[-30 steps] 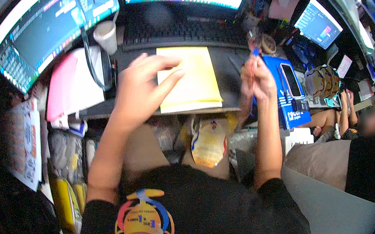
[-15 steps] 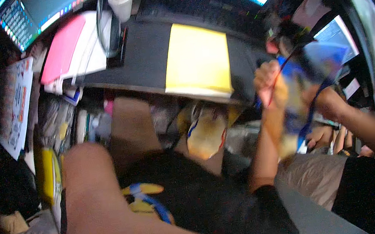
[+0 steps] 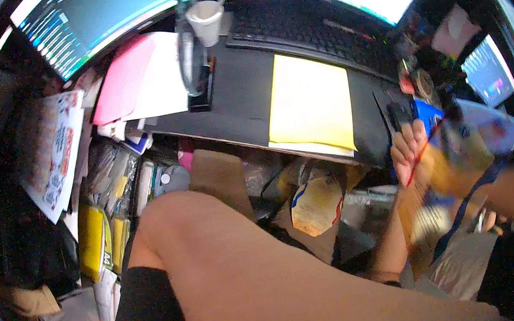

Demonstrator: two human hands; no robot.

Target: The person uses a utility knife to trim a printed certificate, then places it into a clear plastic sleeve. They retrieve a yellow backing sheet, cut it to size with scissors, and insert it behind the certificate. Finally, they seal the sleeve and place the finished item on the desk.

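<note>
On the right, my left hand [image 3: 408,149] is raised with its fingers curled at the red edge of a pouch [image 3: 428,220]. The pouch looks brown, with red and blue edges, and is partly smeared by motion. My right hand [image 3: 454,176] comes in from the right side against the same pouch; blur hides its fingers, so its grip is unclear. A similar brown pouch [image 3: 316,208] with a pale label edged in blue and red lies below the desk's front edge.
My bent bare leg [image 3: 237,259] fills the lower middle. Yellow paper [image 3: 309,104], a keyboard [image 3: 312,38], a white cup [image 3: 207,22] and a pink folder [image 3: 125,80] lie on the black desk [image 3: 238,108] below screens. Packed items [image 3: 105,179] crowd the left.
The view has shifted, so the desk things sit farther right and lower. My leg covers more of the lower middle. Both hands remain at the pouch, whose tilt has changed.
</note>
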